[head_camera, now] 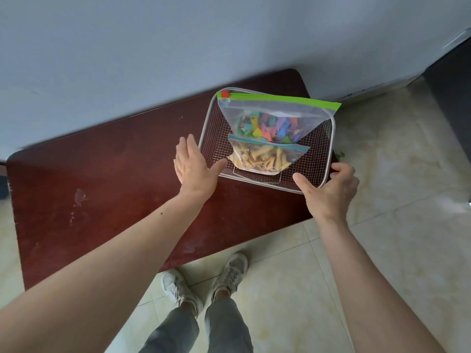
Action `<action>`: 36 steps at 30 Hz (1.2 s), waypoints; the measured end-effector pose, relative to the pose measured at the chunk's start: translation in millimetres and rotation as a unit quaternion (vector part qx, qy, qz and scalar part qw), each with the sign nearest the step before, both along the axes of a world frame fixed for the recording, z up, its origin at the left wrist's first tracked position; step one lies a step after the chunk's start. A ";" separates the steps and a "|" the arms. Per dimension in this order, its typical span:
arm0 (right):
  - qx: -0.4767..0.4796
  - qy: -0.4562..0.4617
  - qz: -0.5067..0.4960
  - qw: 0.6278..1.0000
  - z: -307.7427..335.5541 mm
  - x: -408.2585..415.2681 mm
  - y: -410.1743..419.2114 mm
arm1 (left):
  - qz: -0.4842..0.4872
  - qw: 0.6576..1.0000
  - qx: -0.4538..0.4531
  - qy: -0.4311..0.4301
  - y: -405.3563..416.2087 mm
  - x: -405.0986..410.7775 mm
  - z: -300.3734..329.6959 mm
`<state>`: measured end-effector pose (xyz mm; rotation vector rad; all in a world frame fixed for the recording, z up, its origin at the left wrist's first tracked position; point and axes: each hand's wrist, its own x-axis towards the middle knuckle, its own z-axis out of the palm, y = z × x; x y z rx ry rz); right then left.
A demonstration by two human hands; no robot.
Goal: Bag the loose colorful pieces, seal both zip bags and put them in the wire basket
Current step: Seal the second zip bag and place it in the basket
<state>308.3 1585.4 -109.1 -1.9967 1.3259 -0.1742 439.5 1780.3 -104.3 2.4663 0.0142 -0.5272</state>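
Note:
A wire basket point(211, 115) stands on the right end of a dark red table point(114, 169). Inside it lies a large zip bag point(275, 113) with a green strip and a red slider, holding colorful pieces point(267, 128). A smaller zip bag point(265, 156) with a teal strip, holding tan pieces, lies in front of it and overlaps it. My left hand point(192, 165) is open beside the basket's near left corner, its thumb touching the rim. My right hand point(331, 186) curls around the basket's near right corner.
A pale wall runs behind the table. Cream floor tiles point(395, 161) lie to the right and in front. The basket's right side sits at the table's right edge. My two shoes point(204, 281) stand at the table's front edge. A dark cabinet point(451, 103) stands far right.

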 end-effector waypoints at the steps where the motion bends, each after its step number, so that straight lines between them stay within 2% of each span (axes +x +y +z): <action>1: 0.005 0.021 -0.015 1.000 -2.1 -2.0 2.4 | 0.015 0.999 -0.014 0.026 2.2 1.2 -4.0; 5: 0.095 0.059 -0.057 0.992 -11.8 -3.2 4.3 | 0.088 0.985 -0.099 0.108 12.2 8.2 -21.2; 11: 0.218 -0.069 -0.083 0.970 -25.0 -4.7 10.9 | 0.099 0.976 -0.153 0.119 20.1 11.9 -37.0; 16: 0.214 -0.128 -0.106 0.963 -25.8 -1.1 17.1 | 0.119 0.970 -0.186 0.104 18.6 12.9 -34.7; 22: 0.204 -0.132 -0.096 0.965 -29.4 14.5 32.0 | 0.145 0.968 -0.184 0.085 46.0 16.3 -34.1; 36: 0.248 -0.133 -0.019 0.959 -40.5 66.8 87.8 | 0.240 0.956 -0.168 0.032 125.7 18.4 -32.0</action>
